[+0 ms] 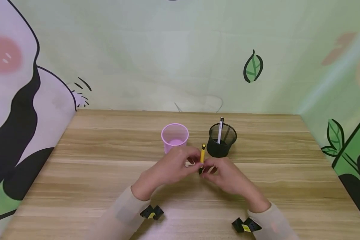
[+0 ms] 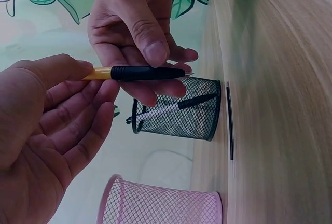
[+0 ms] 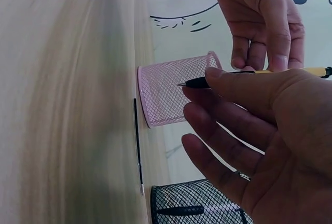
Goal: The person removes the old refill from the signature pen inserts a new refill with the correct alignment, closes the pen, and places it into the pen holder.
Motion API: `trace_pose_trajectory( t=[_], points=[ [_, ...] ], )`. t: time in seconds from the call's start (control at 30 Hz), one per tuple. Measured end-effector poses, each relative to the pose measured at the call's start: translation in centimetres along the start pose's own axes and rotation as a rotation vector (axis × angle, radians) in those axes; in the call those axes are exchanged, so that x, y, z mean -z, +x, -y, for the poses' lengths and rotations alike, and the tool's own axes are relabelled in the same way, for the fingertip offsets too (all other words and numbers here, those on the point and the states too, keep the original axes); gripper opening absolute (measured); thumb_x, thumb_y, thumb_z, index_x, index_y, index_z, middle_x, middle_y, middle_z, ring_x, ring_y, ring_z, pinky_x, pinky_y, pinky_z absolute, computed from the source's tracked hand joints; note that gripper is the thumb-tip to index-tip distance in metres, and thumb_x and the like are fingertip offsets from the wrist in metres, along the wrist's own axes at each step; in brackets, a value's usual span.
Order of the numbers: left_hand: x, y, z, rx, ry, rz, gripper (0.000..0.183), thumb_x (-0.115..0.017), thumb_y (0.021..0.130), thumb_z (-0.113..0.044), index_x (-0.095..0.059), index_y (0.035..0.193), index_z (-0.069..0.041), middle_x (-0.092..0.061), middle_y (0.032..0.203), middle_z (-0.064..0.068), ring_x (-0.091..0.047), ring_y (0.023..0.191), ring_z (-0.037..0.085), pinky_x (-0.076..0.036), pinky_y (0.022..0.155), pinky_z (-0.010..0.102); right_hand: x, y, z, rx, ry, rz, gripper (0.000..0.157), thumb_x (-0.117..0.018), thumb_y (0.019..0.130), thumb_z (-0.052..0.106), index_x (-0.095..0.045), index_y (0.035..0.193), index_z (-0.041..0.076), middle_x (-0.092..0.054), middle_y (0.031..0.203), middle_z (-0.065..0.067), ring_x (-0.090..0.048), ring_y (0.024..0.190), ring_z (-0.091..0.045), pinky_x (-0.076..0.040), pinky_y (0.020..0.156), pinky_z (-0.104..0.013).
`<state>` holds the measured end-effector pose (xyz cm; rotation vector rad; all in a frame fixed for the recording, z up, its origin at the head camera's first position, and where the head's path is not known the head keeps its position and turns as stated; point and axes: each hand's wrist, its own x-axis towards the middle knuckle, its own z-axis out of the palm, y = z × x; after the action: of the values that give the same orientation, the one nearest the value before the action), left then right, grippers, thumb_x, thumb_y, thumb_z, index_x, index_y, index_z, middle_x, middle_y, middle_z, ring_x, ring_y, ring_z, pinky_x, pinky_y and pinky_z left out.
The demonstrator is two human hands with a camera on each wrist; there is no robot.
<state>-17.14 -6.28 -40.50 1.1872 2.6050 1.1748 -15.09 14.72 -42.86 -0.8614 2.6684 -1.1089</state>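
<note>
A yellow ballpoint pen (image 1: pixel 202 154) with a black grip section stands upright between the hands, its metal point downward. My left hand (image 1: pixel 175 165) pinches the yellow barrel between thumb and fingers. Lower down, my right hand (image 1: pixel 229 176) holds the black grip section (image 2: pixel 148 73) with its thumb and fingertips. In the right wrist view the metal point sticks out beyond the right thumb (image 3: pixel 215 74). A thin dark pen refill (image 2: pixel 230 120) lies on the table near the two cups; the hands appear to hide it in the head view.
Behind the left hand stands a pink mesh cup (image 1: pixel 174 128). To its right is a black mesh cup (image 1: pixel 218 151) holding a white pen (image 1: pixel 220 131) with black ends. The wooden table (image 1: pixel 93 173) meets a printed wall cloth (image 1: pixel 138 66) at the back.
</note>
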Motion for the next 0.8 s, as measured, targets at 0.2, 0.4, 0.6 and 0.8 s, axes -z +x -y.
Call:
trace_pose_trajectory(
  t=[0.2,0.4,0.6,0.8],
  points=[
    [0.12,0.02,-0.13,-0.017,0.008,0.002,0.007,-0.065,0.093,-0.018,-0.068,0.097,-0.013,-0.068,0.09,-0.007,-0.062,0.083,0.003,-0.052,0.077,0.019,-0.25,-0.01,-0.02,0.004,-0.001,-0.024,0.01,-0.073,0.086,0.014,-0.071,0.094,0.02,-0.07,0.086,0.008,-0.066,0.079,-0.008,-0.053,0.07,-0.023],
    [0.06,0.07,-0.18,-0.019,0.012,-0.012,0.009,-0.064,0.094,-0.018,-0.069,0.099,-0.012,-0.07,0.091,-0.005,-0.064,0.084,0.003,-0.052,0.077,0.018,-0.21,0.05,-0.07,0.012,-0.023,-0.06,0.009,-0.075,0.084,0.016,-0.073,0.089,0.023,-0.067,0.08,0.014,-0.063,0.077,-0.004,-0.053,0.068,-0.027],
    [-0.04,0.13,-0.35,-0.035,0.02,-0.041,0.01,-0.064,0.094,-0.018,-0.069,0.099,-0.011,-0.071,0.09,-0.003,-0.064,0.082,0.004,-0.054,0.076,0.022,-0.28,-0.01,-0.17,0.026,-0.052,-0.116,0.01,-0.078,0.081,0.016,-0.074,0.085,0.024,-0.065,0.075,0.016,-0.059,0.073,-0.002,-0.049,0.065,-0.025],
    [-0.15,0.11,-0.33,-0.03,0.021,-0.066,0.009,-0.063,0.094,-0.022,-0.068,0.092,-0.014,-0.07,0.087,-0.006,-0.064,0.081,0.002,-0.054,0.075,0.021,-0.31,0.05,-0.08,-0.006,-0.064,-0.145,0.01,-0.08,0.078,0.02,-0.074,0.083,0.026,-0.063,0.072,0.019,-0.058,0.072,-0.003,-0.049,0.065,-0.026]
  ],
)
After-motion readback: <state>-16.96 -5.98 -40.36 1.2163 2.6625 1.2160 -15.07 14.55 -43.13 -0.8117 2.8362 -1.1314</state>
